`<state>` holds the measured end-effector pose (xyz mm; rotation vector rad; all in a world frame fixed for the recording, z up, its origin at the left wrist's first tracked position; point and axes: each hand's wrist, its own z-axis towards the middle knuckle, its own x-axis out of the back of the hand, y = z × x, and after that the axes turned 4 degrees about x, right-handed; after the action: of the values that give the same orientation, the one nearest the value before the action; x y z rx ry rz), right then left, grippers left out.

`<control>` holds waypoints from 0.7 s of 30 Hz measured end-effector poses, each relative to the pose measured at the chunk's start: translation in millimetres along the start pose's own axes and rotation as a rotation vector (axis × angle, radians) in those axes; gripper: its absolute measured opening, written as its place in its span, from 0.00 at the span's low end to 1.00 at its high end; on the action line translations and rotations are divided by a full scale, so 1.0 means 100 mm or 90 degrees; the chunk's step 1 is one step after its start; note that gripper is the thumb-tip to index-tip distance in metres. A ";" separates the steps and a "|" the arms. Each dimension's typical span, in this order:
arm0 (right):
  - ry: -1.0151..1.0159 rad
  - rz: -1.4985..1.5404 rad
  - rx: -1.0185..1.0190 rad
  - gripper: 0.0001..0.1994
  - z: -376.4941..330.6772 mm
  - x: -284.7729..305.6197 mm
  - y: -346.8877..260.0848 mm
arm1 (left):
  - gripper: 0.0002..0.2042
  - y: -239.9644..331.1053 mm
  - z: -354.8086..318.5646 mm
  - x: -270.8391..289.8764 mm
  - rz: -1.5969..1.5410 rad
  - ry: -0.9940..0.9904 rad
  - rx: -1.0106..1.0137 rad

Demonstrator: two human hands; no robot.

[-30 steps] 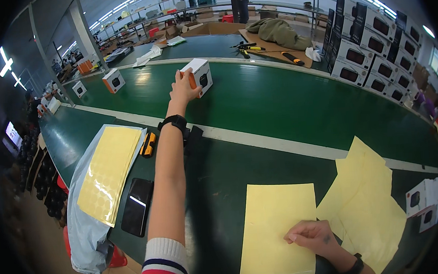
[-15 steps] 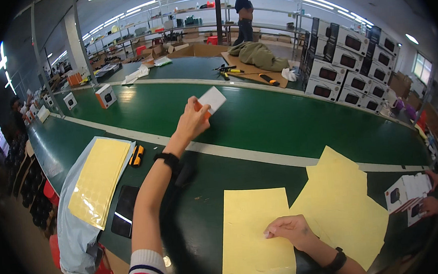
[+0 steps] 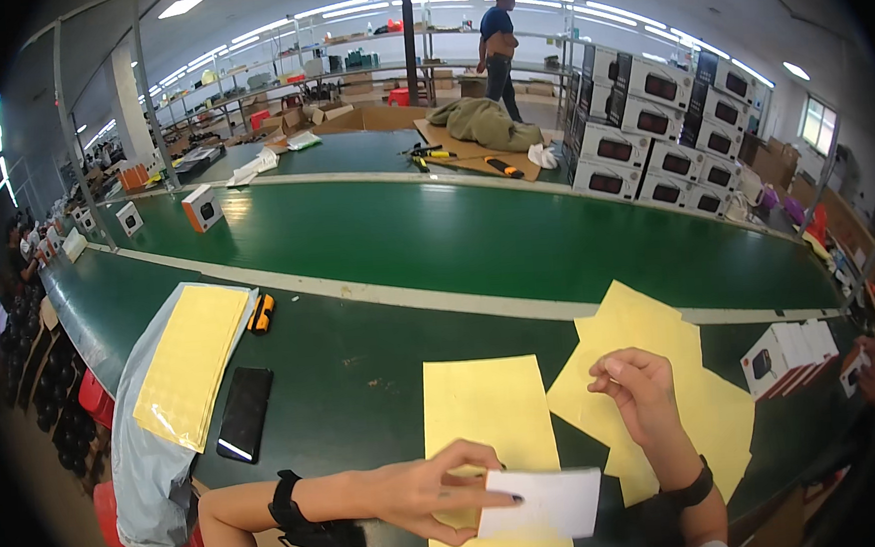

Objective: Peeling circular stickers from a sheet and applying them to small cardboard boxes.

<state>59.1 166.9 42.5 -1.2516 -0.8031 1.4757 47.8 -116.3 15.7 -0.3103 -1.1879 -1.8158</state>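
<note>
My left hand point(image 3: 421, 495) grips a small white box point(image 3: 552, 502) by its left end, the index finger lying along its top face. A strip of orange shows on the box's edge beside the fingers. Underneath lies a yellow sheet point(image 3: 485, 401), partly covered by the box and hand. My right hand point(image 3: 648, 401) is raised to the right, thumb and index finger pinched together. Whatever sits in that pinch, if anything, is too small to make out. Behind the right hand more yellow sheets point(image 3: 711, 412) lie overlapping at angles.
To the left, a stack of yellow sheets point(image 3: 190, 354) rests on a grey plastic bag point(image 3: 139, 472), near a black phone point(image 3: 246, 416) and an orange-black tool point(image 3: 263, 314). Small boxes point(image 3: 783, 358) stand at right by another person's hand point(image 3: 873, 384). Beyond runs a green conveyor belt point(image 3: 435, 239).
My left hand has come back from over the green belt with the white box, now above the yellow sheet. My right hand has lifted off that sheet, moving up and right.
</note>
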 end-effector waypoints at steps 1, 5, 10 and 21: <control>-0.004 -0.002 -0.007 0.07 -0.03 -0.03 -0.02 | 0.28 0.02 -0.03 -0.08 -0.044 -0.029 -0.032; -0.023 -0.051 -0.015 0.06 -0.11 -0.05 -0.02 | 0.28 -0.01 -0.07 -0.15 -0.038 -0.023 0.014; -0.065 -0.115 -0.004 0.08 -0.18 0.01 -0.05 | 0.30 0.05 0.06 -0.08 0.069 -0.015 0.024; -0.208 -0.225 0.050 0.03 -0.38 -0.07 -0.06 | 0.27 0.01 0.11 -0.35 0.053 0.054 0.018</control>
<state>97.1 157.6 40.8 -0.7687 -1.1089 1.4189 65.2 -87.6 -0.2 -0.2611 -1.1241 -1.7220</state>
